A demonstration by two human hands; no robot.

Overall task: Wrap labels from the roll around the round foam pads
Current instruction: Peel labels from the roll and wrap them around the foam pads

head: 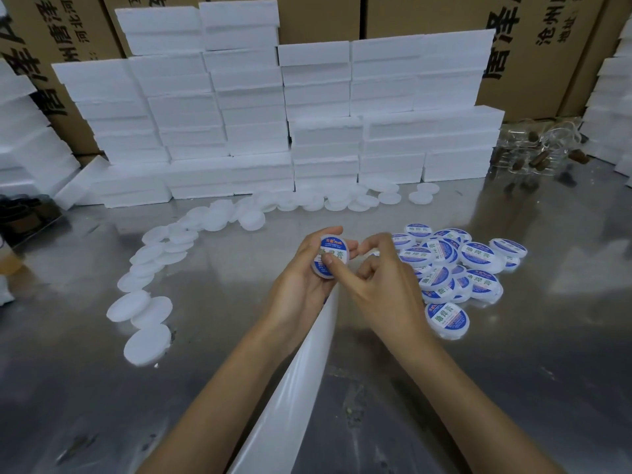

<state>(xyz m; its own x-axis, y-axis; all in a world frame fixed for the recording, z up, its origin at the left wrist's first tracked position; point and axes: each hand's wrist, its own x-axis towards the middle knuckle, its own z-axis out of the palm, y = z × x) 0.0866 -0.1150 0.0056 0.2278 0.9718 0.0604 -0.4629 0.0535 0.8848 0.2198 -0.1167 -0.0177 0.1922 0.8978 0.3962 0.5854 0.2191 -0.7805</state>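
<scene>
My left hand (302, 285) grips a round white foam pad (331, 255) upright at table centre, its blue-and-white label facing me. My right hand (379, 285) is beside it, the index finger pressing the label's lower part, the other fingers curled and holding nothing. A white strip of label backing (301, 378) runs from under my hands toward the bottom edge. Several labelled pads (455, 268) lie heaped to the right. Bare white pads (150, 316) trail in an arc from the lower left to the far middle (307, 200).
The table is shiny metal (513, 371). Stacked white foam blocks (273, 114) form a wall at the back, with more at the left edge (27, 138). Cardboard boxes (547, 46) stand behind. Clear jars with brown contents (537, 148) lie at the back right.
</scene>
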